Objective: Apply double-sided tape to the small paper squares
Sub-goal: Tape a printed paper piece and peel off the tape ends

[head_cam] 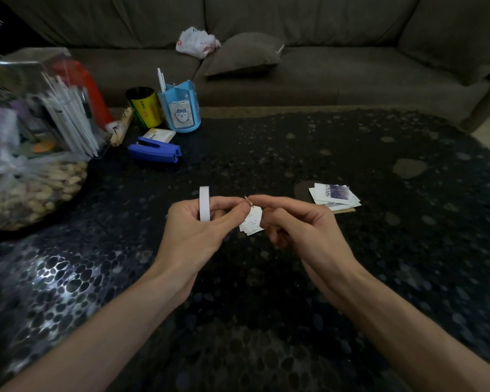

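Observation:
My left hand (194, 222) grips a white roll of double-sided tape (204, 203), held upright on edge above the dark table. Its fingertips meet those of my right hand (289, 222) at a short strip of tape (249, 201), which both hands pinch. A small white paper square (251, 224) with faint print hangs just below that strip, between the two hands. A loose pile of more paper squares (334, 195), some printed purple, lies on the table to the right of my right hand.
A blue stapler (154, 150), a blue pen holder (180, 108) and a yellow-black can (143, 107) stand at the back left. A bag of peanuts (31, 190) and a clear box of pens (63, 108) fill the left edge. A sofa (323, 66) runs behind the table.

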Tool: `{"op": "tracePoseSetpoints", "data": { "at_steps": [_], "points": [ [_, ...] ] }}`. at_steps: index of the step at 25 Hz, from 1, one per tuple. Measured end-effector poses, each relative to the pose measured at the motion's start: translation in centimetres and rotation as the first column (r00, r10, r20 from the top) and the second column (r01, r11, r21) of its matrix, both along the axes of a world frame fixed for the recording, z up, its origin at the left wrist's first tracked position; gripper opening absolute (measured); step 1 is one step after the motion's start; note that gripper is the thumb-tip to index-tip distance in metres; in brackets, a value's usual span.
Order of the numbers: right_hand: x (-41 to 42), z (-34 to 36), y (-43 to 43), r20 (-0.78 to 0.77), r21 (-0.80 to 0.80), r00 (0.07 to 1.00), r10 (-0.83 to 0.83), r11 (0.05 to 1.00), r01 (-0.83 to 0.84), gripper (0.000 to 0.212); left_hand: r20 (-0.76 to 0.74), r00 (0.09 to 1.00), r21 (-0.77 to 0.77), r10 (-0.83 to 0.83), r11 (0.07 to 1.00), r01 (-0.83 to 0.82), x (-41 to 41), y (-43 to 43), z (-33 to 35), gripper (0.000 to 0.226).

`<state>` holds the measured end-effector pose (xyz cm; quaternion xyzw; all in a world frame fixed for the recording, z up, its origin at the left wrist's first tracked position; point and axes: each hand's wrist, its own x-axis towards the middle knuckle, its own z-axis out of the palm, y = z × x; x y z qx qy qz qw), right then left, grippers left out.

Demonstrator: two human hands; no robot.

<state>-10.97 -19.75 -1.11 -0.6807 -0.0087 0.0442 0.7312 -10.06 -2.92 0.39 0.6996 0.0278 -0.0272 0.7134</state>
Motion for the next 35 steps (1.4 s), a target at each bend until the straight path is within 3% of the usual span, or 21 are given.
{"op": "tracePoseSetpoints", "data": {
  "at_steps": [35],
  "points": [
    [-0.25, 0.02, 0.54, 0.103, -0.091, 0.994, -0.048, 0.994, 0.058, 0.037, 0.000, 1.000, 0.022, -0.013, 1.000, 0.013, 0.50, 0.38, -0.67, 0.007]
  ]
}}
